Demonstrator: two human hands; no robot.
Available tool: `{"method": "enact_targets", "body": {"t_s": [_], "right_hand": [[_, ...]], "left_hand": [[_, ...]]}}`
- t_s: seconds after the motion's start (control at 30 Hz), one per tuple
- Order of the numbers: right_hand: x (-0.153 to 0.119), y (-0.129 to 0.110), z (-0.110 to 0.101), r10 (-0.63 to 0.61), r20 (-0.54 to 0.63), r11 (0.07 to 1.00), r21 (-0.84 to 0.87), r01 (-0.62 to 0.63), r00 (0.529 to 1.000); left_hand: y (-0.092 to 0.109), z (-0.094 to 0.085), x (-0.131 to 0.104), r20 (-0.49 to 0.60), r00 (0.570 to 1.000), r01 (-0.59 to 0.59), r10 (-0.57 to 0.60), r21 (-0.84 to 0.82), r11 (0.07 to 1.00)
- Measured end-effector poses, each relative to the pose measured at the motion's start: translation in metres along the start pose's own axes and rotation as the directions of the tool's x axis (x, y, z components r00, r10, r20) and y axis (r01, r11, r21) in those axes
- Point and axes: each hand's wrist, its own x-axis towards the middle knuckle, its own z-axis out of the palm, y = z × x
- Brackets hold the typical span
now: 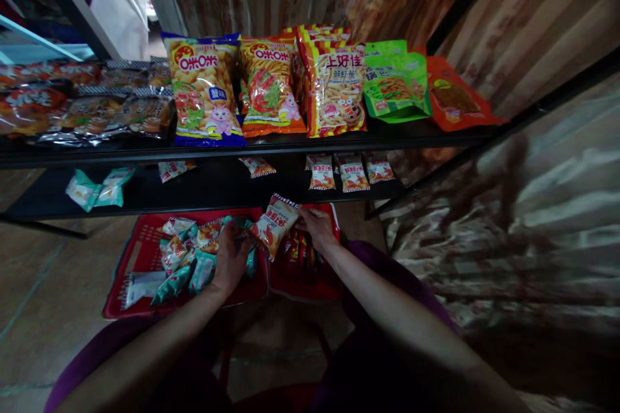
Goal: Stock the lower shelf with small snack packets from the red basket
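Observation:
A small white and orange snack bag is tilted above the inner rims of the two red baskets. My right hand pinches its upper right corner. Curled at the bag's left edge is my left hand; its fingertips are dark and partly hidden, but they appear closed on that edge. Below the left hand, the left red basket holds several small snack bags, some teal and white, others orange and white. Dark red packets lie in the right red basket, partly covered by my right hand.
Just beyond the baskets, a low black shelf carries small teal packets and orange-white packets. Large snack bags line the upper shelf. A curtain hangs at the right, beside a black frame post.

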Motion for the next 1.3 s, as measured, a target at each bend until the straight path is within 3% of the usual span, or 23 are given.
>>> {"method": "enact_targets", "body": {"t_s": [0.13,0.2,0.3,0.37,0.53,0.67,0.77,0.83,0.9,0.97,1.03,1.1,1.17,1.23,1.3], "right_hand": [[-0.002,0.006,0.002,-0.056,0.053,0.991,-0.122,0.062,0.997],[-0.006,0.011,0.005,-0.115,0.118,0.953,-0.265,0.143,0.986],[-0.016,0.014,0.010,-0.240,0.246,0.814,-0.475,0.333,0.939],[-0.022,0.014,0.013,-0.295,0.318,0.739,-0.522,0.426,0.901],[-0.036,0.008,0.016,-0.260,0.521,0.762,-0.407,0.504,0.813],[-0.046,0.000,0.016,-0.126,0.661,0.884,-0.265,0.386,0.740],[-0.051,-0.003,0.016,-0.089,0.734,0.935,-0.172,0.311,0.673],[-0.049,-0.002,0.016,-0.112,0.690,0.958,-0.116,0.262,0.715],[-0.043,0.002,0.014,-0.119,0.555,0.980,-0.066,0.186,0.823],[-0.036,0.006,0.010,-0.046,0.416,0.996,-0.051,0.074,0.908],[-0.032,0.011,0.008,0.119,0.377,0.993,-0.045,-0.110,0.919],[-0.035,0.016,0.007,0.325,0.443,0.937,-0.034,-0.346,0.836],[-0.041,0.020,0.008,0.428,0.547,0.863,-0.011,-0.505,0.720],[-0.047,0.024,0.010,0.420,0.633,0.835,0.012,-0.550,0.651],[-0.050,0.026,0.011,0.381,0.675,0.840,0.033,-0.542,0.631]], "left_hand": [[0.016,-0.002,-0.001,0.112,0.981,-0.173,0.158,0.131,0.976],[0.025,0.001,-0.006,0.212,0.963,-0.203,0.167,0.165,0.965],[0.031,0.010,-0.015,0.319,0.944,-0.134,0.080,0.152,0.979],[0.030,0.016,-0.019,0.335,0.942,-0.055,0.003,0.145,0.988],[0.026,0.022,-0.018,0.271,0.959,0.068,-0.078,0.047,0.997],[0.032,0.024,-0.014,0.233,0.956,0.224,-0.180,-0.181,0.958],[0.039,0.023,-0.010,0.248,0.920,0.380,-0.302,-0.385,0.841],[0.042,0.020,-0.005,0.263,0.886,0.464,-0.382,-0.512,0.723],[0.046,0.015,0.003,0.281,0.849,0.521,-0.448,-0.590,0.617],[0.050,0.007,0.012,0.319,0.796,0.585,-0.515,-0.624,0.517],[0.056,0.000,0.020,0.391,0.721,0.661,-0.572,-0.638,0.396],[0.062,-0.006,0.024,0.467,0.669,0.704,-0.578,-0.649,0.289],[0.065,-0.008,0.024,0.517,0.665,0.715,-0.539,-0.649,0.261],[0.067,-0.008,0.021,0.556,0.660,0.733,-0.505,-0.624,0.271],[0.067,-0.007,0.018,0.571,0.664,0.740,-0.483,-0.596,0.313]]}}
